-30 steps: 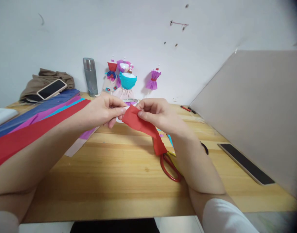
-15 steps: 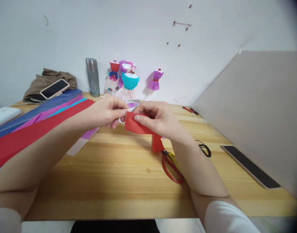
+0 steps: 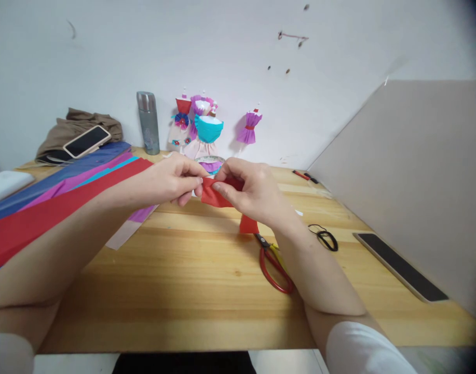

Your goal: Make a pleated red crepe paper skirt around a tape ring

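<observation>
A pale wall (image 3: 222, 47) rises at the far side of a light wooden table (image 3: 163, 301). Over its middle, the left hand (image 3: 179, 179) pinches the left end of a narrow red paper-like strip (image 3: 215, 196), thumb against forefinger; the right hand (image 3: 251, 189) grasps it just to the right, covering its middle. The strip's other end hangs below that palm, near the scissors with red loop handles (image 3: 276, 275). The right forearm hides part of these and of a yellow piece (image 3: 275, 251) too covered to identify.

Behind the hands, a pale ring-shaped roll (image 3: 209, 159) shows only its far part. The left forearm crosses a long red sheet (image 3: 72, 210), cut off at the left edge like the white object (image 3: 8, 187) beyond it. Far off, small dress-shaped figures in turquoise, red and purple (image 3: 208, 131) overlap, their details hard to make out, beside a grey metal bottle (image 3: 148, 124).
</observation>
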`<state>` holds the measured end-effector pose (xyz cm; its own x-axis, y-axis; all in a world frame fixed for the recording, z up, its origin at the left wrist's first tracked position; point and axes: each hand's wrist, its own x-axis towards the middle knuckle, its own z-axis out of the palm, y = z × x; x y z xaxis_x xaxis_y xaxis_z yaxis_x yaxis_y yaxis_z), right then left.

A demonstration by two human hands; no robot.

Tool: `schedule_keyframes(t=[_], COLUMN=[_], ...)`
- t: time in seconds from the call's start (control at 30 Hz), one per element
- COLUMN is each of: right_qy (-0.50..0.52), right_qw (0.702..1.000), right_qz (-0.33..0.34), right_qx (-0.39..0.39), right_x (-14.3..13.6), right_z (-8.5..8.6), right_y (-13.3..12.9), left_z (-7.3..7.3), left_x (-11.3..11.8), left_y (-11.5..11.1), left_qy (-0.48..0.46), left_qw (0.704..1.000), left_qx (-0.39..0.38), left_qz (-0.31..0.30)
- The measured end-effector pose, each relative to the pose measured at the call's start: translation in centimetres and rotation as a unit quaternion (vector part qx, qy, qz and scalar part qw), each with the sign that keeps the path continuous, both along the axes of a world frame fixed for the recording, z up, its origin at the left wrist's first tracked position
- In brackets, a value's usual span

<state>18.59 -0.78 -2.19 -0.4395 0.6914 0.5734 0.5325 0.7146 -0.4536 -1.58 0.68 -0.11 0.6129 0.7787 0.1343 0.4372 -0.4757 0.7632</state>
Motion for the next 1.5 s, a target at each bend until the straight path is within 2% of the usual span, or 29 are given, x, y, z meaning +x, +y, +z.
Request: schedule_keyframes(t=[0.23,0.6,1.03,1.33,1.5], right_qy=[-0.017,-0.038,-0.035,-0.03,-0.013], right_qw=[1.0,0.999,0.995,0.994,0.998], right_qz=[-0.01,-0.022,-0.076,-0.106,-0.06], right_qx=[0.013,0.019,0.045,0.025,0.008], right_x=[-0.2,-0.1,-0.8,-0.7,-0.6], right_z=[-0.2,-0.3,-0.7,-0.5,-0.3], right_y=[0.1,0.2,-0.4,-0.1,-0.2], left_z=[0.0,-0.7,-1.3,-1.0,-1.0], left_x=[0.2,1.0,1.2,0.9,0.9], left_y=[-0.1,-0.4,-0.3,-0.4,-0.4], left_qy=[0.002,0.014,0.025,0.06,0.066], left_qw=[1.0,0.996,0.977,0.964,0.958], left_qx=[0.015,0.033,0.174,0.222,0.244], left_qz=[-0.002,0.077,0.117,0.135,0.135])
